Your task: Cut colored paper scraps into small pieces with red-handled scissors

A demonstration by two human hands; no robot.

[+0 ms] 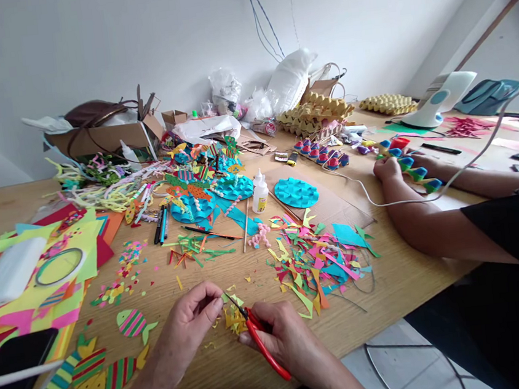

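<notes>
My right hand [285, 328] is closed around red-handled scissors [267, 353], their dark blades angled up and left. At the blade tips, my left hand [197, 315] is closed in a pinch; whatever its fingertips hold is too small to make out. Yellow paper scraps [234, 322] lie on the table under the blades. To the left of my left hand is a pink-and-green striped paper fish [132, 323]. Further left and nearer me lie several more striped paper fish, among them a red-and-green one [119, 375].
Colourful paper offcuts [316, 253] are heaped right of centre. Behind them stand a white glue bottle [260, 195] and a blue egg-carton disc [296, 192]. Coloured sheets [74, 263] and a black phone [22, 368] lie left. At right, another person's hands [389, 171] hold a painted egg-carton strip [412, 169].
</notes>
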